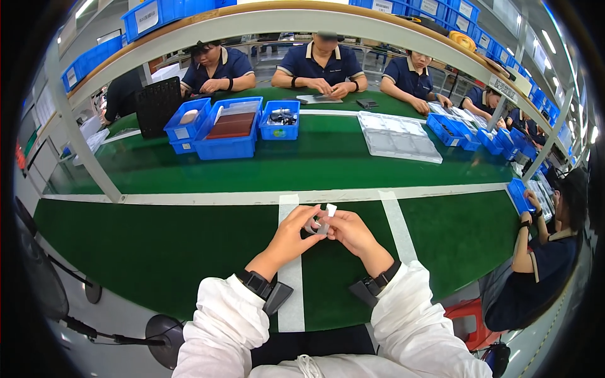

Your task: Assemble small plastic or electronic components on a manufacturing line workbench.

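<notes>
Above the green bench mat, a small piece of translucent, strip-like material with a white end (331, 210) is held up between my two hands. My left hand (290, 238) curves around its left side, thumb and fingertips closed on it. From the right, my right hand (354, 234) pinches it close to the white end. Fingers cover much of the piece, so its exact kind cannot be made out. Both wrists carry black straps with dark blocky devices, and white sleeves cover my forearms.
Two pale tape strips (396, 227) cross the green mat (157, 252). Beyond a white rail (239, 198) stand blue bins (225, 148) with brown and dark parts, and a clear divided tray (400, 140). Co-workers sit opposite; another person (535, 252) works at right. A shelf hangs overhead.
</notes>
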`<action>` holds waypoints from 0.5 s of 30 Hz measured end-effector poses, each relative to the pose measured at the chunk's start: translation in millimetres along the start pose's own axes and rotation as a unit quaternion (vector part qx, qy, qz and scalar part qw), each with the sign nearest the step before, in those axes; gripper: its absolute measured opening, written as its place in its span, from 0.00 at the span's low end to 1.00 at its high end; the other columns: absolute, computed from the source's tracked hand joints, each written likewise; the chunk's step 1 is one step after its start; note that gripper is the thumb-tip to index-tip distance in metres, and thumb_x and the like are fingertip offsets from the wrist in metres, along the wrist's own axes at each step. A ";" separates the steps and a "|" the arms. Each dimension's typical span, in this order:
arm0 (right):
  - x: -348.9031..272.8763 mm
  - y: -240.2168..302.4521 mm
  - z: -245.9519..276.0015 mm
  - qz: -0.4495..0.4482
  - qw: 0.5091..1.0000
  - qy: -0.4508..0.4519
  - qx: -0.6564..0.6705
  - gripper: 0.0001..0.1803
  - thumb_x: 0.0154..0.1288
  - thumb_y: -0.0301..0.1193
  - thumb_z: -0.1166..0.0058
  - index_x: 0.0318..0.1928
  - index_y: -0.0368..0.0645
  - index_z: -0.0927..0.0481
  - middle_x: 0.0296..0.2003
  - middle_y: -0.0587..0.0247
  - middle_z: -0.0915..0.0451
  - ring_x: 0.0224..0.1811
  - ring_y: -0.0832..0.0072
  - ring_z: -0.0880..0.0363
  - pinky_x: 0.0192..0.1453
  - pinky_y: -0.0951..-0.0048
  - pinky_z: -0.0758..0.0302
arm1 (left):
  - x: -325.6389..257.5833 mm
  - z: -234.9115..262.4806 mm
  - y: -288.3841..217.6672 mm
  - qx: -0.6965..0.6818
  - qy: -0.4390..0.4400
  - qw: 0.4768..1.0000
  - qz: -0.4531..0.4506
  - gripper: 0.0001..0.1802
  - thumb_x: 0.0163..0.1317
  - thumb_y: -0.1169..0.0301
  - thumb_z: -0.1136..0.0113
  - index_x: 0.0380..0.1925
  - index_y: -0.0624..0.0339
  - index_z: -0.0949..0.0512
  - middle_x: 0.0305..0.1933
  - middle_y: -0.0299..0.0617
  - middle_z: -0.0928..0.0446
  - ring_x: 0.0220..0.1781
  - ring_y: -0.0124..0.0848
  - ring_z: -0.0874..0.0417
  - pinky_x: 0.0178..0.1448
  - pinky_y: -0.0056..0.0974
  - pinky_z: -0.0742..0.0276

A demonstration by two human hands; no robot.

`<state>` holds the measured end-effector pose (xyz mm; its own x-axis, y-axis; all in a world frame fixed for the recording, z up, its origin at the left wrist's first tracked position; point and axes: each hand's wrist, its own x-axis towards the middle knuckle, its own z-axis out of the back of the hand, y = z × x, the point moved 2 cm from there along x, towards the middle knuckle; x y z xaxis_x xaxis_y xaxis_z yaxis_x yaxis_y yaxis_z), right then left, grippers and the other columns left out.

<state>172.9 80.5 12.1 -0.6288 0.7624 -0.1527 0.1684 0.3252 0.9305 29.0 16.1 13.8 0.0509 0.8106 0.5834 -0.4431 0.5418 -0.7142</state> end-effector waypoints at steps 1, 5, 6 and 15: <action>1.2 -1.5 0.7 0.000 1.000 0.001 0.000 0.09 0.63 0.28 0.52 0.36 0.34 0.23 0.24 0.71 0.28 0.23 0.85 0.35 0.30 0.82 0.34 | -0.1 0.5 0.0 0.001 -0.001 1.000 0.000 0.35 0.42 0.79 0.33 0.55 0.56 0.30 0.45 0.41 0.28 0.35 0.27 0.24 0.40 0.30 0.26; 5.6 -10.6 0.5 0.012 0.999 0.022 -0.028 0.10 0.61 0.29 0.48 0.38 0.33 0.22 0.26 0.70 0.26 0.23 0.86 0.34 0.28 0.83 0.35 | -0.7 -0.3 3.4 0.010 -0.003 1.000 0.005 0.34 0.44 0.80 0.34 0.55 0.56 0.31 0.44 0.41 0.28 0.35 0.26 0.24 0.40 0.30 0.26; 5.7 -12.2 -0.4 0.024 0.998 0.010 -0.056 0.11 0.60 0.29 0.46 0.38 0.33 0.22 0.26 0.69 0.25 0.22 0.86 0.34 0.27 0.84 0.35 | -1.8 -0.7 5.0 0.023 -0.006 1.000 -0.002 0.34 0.44 0.80 0.34 0.55 0.56 0.31 0.44 0.41 0.28 0.35 0.26 0.24 0.40 0.30 0.26; 3.4 -2.0 6.7 0.078 0.990 -0.078 -0.088 0.11 0.56 0.30 0.42 0.33 0.32 0.21 0.20 0.69 0.26 0.17 0.86 0.35 0.21 0.84 0.39 | -0.9 -0.9 1.1 -0.022 0.020 0.999 0.031 0.37 0.42 0.80 0.32 0.56 0.55 0.32 0.48 0.41 0.30 0.37 0.26 0.25 0.39 0.29 0.27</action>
<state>175.5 86.2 7.5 -0.4789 0.8770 -0.0383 0.1105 0.1035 0.9885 29.3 16.2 12.1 0.0606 0.8511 0.5215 -0.4076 0.4980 -0.7654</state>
